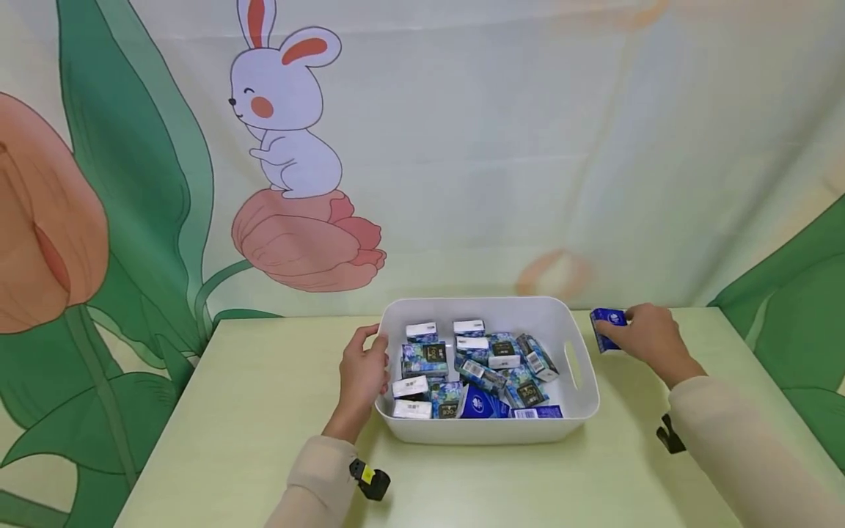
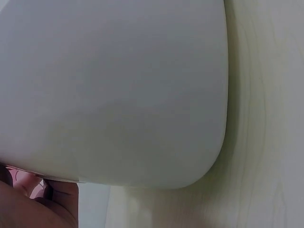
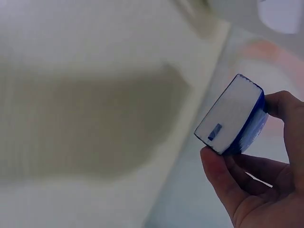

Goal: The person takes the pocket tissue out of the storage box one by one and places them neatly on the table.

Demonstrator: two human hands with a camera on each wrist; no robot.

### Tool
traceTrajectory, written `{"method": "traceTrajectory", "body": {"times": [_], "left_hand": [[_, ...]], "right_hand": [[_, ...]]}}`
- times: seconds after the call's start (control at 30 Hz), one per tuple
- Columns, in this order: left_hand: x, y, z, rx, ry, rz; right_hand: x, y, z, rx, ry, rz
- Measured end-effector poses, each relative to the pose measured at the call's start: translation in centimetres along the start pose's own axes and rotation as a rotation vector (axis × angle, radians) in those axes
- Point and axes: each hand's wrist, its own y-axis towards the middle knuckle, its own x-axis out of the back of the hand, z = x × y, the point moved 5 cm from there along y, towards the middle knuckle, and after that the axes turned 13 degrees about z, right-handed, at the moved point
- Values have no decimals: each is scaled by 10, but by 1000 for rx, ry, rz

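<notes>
A white plastic basket (image 1: 488, 433) stands on the table, full of small tissue packs, mostly floral blue (image 1: 425, 359) with white ends. Two plain dark-blue packs lie at its front, one (image 1: 485, 403) tilted. At the basket's left end my left hand (image 1: 363, 370) grips the rim; in the left wrist view its fingers (image 2: 61, 202) curl at the basket's edge. To the right of the basket, my right hand (image 1: 650, 339) pinches a dark-blue tissue pack (image 1: 609, 330) between thumb and fingers. The right wrist view shows that pack's white end (image 3: 230, 114) and a shadow below on the table.
The pale table (image 1: 264, 411) reaches back to a printed cloth (image 1: 462, 183) with a rabbit and tulips. An oval handle hole (image 1: 572, 365) opens in the basket's right wall. A black wrist camera (image 1: 371, 480) sits at the left sleeve.
</notes>
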Motion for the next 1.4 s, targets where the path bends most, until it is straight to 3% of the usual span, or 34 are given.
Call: {"method": "traceTrajectory", "body": {"times": [0.1, 0.23, 0.43, 0.53, 0.63, 0.77, 0.87, 0.97, 1.13, 1.4], "left_hand": [[0, -2, 1, 5, 24, 3], [0, -3, 2, 8, 35, -2], [1, -2, 1, 0, 21, 1], [1, -3, -1, -1, 18, 4], [3, -3, -2, -3, 24, -5], [5, -3, -1, 0, 31, -11], [3, -2, 1, 7, 30, 1], [0, 0, 3, 12, 32, 9], [-2, 0, 3, 4, 34, 4], [0, 0, 2, -4, 35, 1]], "right_hand": [[-19, 11, -13, -29, 15, 23], [-34, 17, -14, -41, 12, 51], [-32, 20, -4, -11, -43, 66], [-12, 10, 21, 73, -28, -23], [12, -6, 62, 185, 22, -114], [22, -23, 112, 301, 14, -98], [11, -25, 133, 328, -50, -31], [-6, -19, 139, 306, -111, 49], [-35, -3, 135, 263, -201, 158], [-75, 6, 127, 209, -276, 257]]}}
